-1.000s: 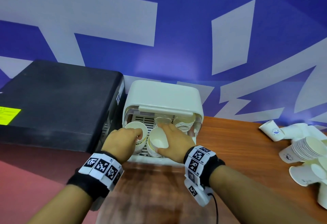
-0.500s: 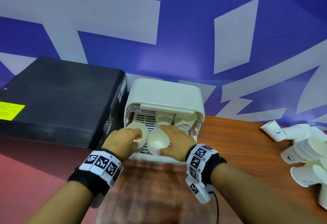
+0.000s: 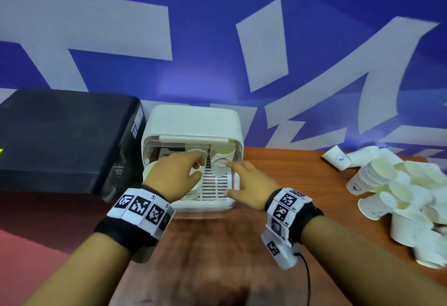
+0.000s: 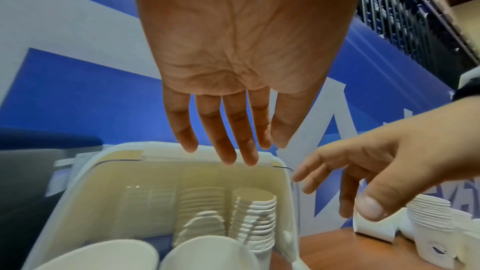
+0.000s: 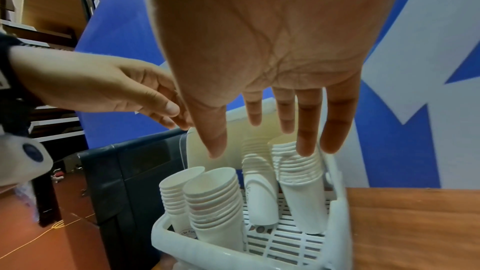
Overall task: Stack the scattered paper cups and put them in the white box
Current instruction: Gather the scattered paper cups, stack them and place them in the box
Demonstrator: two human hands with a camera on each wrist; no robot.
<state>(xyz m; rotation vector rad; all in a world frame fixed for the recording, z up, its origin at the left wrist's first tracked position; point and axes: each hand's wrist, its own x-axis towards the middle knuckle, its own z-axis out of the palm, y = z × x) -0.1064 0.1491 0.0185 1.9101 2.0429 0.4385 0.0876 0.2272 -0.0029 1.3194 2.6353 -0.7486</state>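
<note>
Now, hands: my left hand [image 3: 177,174] and right hand [image 3: 249,183] both hung above the white box [image 3: 193,122], fingers spread and holding nothing.
Stacks: four stacks of paper cups [image 5: 215,198] stood upright inside on the slatted floor [image 3: 215,186], packed close, I judge to save room.
Left to do: loose cups [image 3: 396,184] lay heaped on the counter [image 3: 290,184] well to the right.
Doubt: motion blur hid whether the left fingertips [image 4: 228,157] touched a rim.
Beside: a black case [image 3: 60,136] sat against the box.
</note>
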